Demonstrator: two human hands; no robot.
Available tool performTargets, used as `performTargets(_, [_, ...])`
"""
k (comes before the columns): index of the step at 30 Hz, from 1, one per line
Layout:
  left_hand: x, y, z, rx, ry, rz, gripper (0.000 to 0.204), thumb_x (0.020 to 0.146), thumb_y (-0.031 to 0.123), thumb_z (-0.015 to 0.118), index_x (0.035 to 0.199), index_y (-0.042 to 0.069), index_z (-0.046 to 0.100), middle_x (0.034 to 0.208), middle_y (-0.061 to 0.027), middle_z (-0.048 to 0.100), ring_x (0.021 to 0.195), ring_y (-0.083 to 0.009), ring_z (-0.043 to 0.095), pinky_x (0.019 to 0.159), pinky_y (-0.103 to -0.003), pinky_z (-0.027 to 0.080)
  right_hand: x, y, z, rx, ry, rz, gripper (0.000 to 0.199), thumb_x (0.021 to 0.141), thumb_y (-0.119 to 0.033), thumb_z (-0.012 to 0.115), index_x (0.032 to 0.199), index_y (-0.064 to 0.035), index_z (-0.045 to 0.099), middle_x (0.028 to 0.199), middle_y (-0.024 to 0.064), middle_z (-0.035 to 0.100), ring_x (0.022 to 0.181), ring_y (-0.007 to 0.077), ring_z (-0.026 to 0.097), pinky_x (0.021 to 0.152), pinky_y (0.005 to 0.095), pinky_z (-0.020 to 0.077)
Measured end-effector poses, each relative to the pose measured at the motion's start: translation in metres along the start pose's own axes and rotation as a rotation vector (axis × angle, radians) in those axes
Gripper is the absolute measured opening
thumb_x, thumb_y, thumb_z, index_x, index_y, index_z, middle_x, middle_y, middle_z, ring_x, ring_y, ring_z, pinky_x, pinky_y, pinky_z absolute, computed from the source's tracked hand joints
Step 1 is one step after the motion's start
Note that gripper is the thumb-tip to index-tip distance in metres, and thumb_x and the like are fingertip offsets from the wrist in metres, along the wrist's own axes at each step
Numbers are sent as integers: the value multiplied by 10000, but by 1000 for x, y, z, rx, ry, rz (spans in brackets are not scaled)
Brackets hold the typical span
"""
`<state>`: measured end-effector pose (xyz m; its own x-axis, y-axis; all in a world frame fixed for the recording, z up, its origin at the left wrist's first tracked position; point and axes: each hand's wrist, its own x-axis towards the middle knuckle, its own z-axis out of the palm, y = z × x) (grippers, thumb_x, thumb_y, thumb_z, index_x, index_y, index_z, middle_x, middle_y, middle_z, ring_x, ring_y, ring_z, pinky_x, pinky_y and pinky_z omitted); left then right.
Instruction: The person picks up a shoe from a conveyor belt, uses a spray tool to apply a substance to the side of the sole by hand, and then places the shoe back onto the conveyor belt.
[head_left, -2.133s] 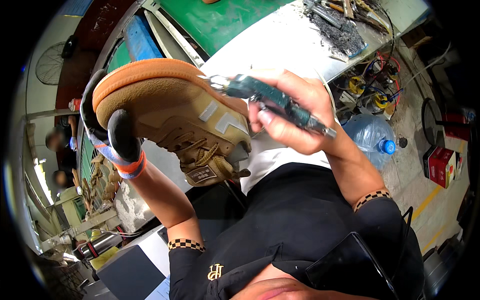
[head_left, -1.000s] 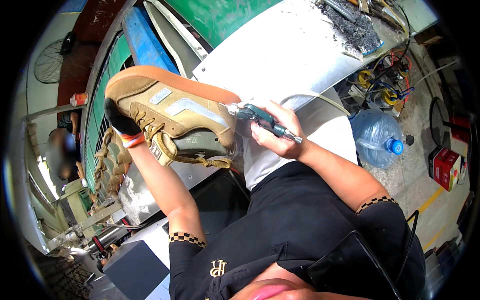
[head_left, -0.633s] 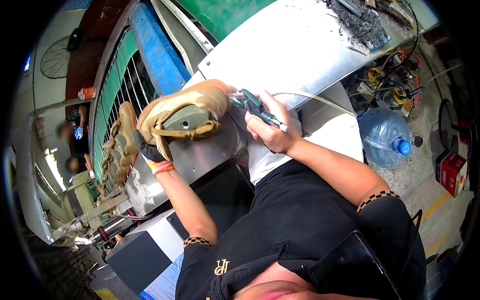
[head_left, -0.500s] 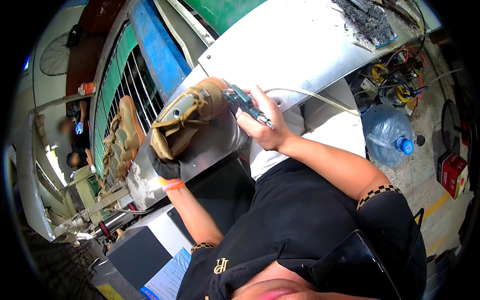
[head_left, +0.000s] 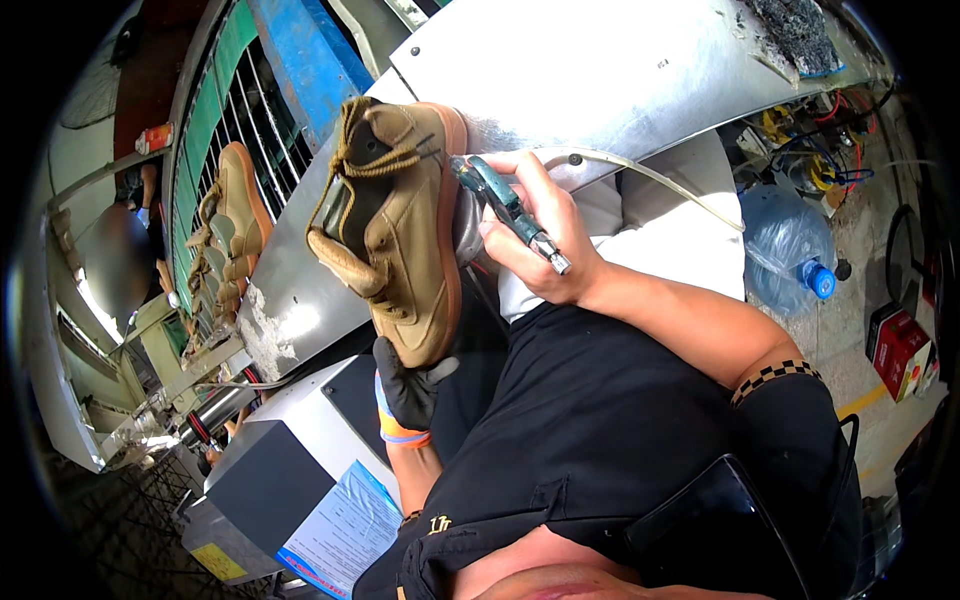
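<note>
My left hand [head_left: 412,392], in a dark grey glove with an orange and white cuff, grips the near end of a tan lace-up shoe [head_left: 415,255]. The shoe is tilted on its side, its gum-coloured sole to the right and its opening and loose brown laces to the left. My bare right hand [head_left: 540,235] is closed round a slim dark green hand tool [head_left: 505,205] with a metal end. The tool's far end is close beside the sole; whether they touch I cannot tell. Behind this hand a pale hose [head_left: 650,178] runs off to the right.
More tan shoes [head_left: 238,210] stand in a row by a green barred frame [head_left: 230,90] at left. A metal worktop [head_left: 580,70] spans the far side, with dark debris [head_left: 795,35]. Wiring [head_left: 825,150] and a large water bottle [head_left: 790,255] are at right. Another person is far left.
The shoe has been turned more upright, its sole now along the right. My left hand has moved nearer and to the right with it. My right hand still holds the tool, shifted slightly.
</note>
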<state>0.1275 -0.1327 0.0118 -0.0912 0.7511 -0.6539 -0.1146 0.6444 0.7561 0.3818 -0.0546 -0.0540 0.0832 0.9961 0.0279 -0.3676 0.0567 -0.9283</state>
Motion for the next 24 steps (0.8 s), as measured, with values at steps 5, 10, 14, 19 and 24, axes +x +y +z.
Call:
performTargets(5, [13, -3, 38, -267, -235, -135, 714, 1009, 528, 397, 1488, 11, 287, 1414, -231, 474, 1166, -409, 594, 884, -427, 598, 7, -1, -5, 3, -36, -32, 453, 847, -72, 565, 1270, 27, 439, 775, 4, 555, 651, 61, 491, 604, 238, 425])
performTargets(10, [26, 0, 82, -270, -390, -242, 825, 960, 633, 402, 1467, -11, 310, 1340, -258, 525, 1186, -394, 586, 960, -465, 544, 9, -18, -24, 221, -161, 234, 419, 872, -55, 527, 1278, 5, 441, 748, 11, 519, 543, 64, 455, 494, 246, 399])
performTargets(14, [33, 4, 103, -298, -527, -400, 944, 913, 723, 376, 1419, -74, 356, 1301, -247, 564, 1177, -361, 599, 952, -473, 535, 0, -39, -48, 251, -168, 334, 456, 887, -51, 522, 1332, -17, 428, 785, 26, 512, 548, 69, 439, 486, 247, 403])
performTargets(19, [41, 3, 142, -193, -666, -426, 1090, 829, 816, 388, 1437, -84, 303, 1328, -265, 544, 1212, -352, 575, 969, -485, 513, -10, -71, -77, 303, -123, 470, 494, 845, -24, 491, 1337, -19, 445, 730, 21, 479, 539, 76, 418, 484, 256, 407])
performTargets(24, [48, 9, 197, -166, -877, -368, 1168, 789, 877, 294, 1454, -83, 277, 1300, -261, 566, 1168, -332, 606, 1012, -439, 482, -25, -100, -98, 299, 37, 497, 251, 887, -64, 544, 1116, 19, 484, 653, 16, 464, 540, 89, 445, 464, 262, 387])
